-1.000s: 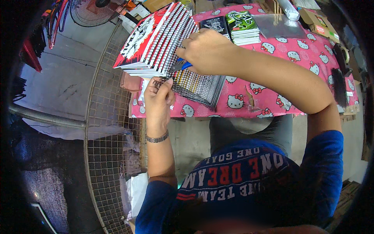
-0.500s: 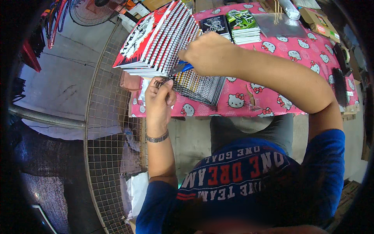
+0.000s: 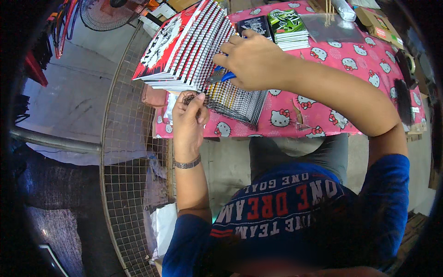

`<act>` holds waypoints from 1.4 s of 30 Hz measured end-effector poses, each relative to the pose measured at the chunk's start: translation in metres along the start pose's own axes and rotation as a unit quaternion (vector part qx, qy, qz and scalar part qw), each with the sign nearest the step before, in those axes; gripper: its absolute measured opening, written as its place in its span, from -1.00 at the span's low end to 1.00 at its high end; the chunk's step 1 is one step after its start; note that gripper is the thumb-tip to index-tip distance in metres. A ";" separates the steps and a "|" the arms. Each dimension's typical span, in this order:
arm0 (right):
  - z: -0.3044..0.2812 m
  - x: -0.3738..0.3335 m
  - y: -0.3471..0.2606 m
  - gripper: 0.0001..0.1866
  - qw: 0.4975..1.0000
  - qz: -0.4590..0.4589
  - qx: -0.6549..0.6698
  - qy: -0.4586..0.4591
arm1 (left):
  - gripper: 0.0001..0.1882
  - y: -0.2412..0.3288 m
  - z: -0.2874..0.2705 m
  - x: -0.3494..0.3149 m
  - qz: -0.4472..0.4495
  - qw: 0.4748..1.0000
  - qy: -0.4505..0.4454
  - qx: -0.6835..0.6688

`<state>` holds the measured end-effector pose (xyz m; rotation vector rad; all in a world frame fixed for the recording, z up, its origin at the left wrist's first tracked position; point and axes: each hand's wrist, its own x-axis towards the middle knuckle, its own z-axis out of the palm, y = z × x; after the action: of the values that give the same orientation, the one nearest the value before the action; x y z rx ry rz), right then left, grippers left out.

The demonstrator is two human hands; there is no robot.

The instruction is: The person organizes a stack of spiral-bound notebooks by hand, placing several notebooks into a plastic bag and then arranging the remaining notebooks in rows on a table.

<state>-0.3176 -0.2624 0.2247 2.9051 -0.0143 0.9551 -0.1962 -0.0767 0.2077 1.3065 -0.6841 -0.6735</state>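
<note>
My left hand (image 3: 189, 113) pinches a loose tangle of thin black wire (image 3: 188, 98) at the near left corner of a leaning row of spiral-bound notebooks (image 3: 240, 104). Just above that row, my right hand (image 3: 256, 60) holds blue-handled pliers (image 3: 226, 76). Their metal jaws point left, close to the black wire and the notebooks' coiled edges. Some of the right hand's fingers are lifted off the handles. Behind the pliers rises a tall stack of notebooks with red, black and white covers (image 3: 164, 44), coils facing right.
The notebooks stand on a pink patterned tablecloth (image 3: 341, 78). Farther back are a dark-covered stack (image 3: 255, 28) and a green-covered stack (image 3: 288, 30). A cardboard box (image 3: 380, 27) and black brush (image 3: 403, 101) lie at right. Wire mesh (image 3: 124, 184) borders the left, with a fan (image 3: 104, 14) beyond.
The pliers have shifted slightly right, away from my left hand, and my right fingers have loosened and spread. My left hand stays nearly in place with the wire.
</note>
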 end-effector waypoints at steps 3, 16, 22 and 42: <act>0.006 0.003 -0.004 -0.58 1.000 -0.011 0.019 0.002 | -0.88 -0.002 0.000 0.000 -0.004 1.000 -0.002 -0.011; 0.019 -0.005 0.000 -0.71 0.997 -0.040 -0.006 0.061 | -0.91 -0.001 0.003 -0.005 -0.032 0.996 0.026 -0.074; -0.007 0.012 -0.010 -0.63 0.972 0.055 0.062 -0.221 | -0.92 -0.008 -0.005 0.000 -0.008 1.000 -0.007 0.003; 0.020 -0.016 -0.001 -0.70 0.997 0.009 0.045 -0.062 | -0.87 -0.007 0.000 -0.011 -0.052 0.996 0.044 -0.058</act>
<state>-0.3186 -0.2634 0.1997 3.0479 -0.0051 0.7974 -0.2036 -0.0690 0.1995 1.2638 -0.5006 -0.7244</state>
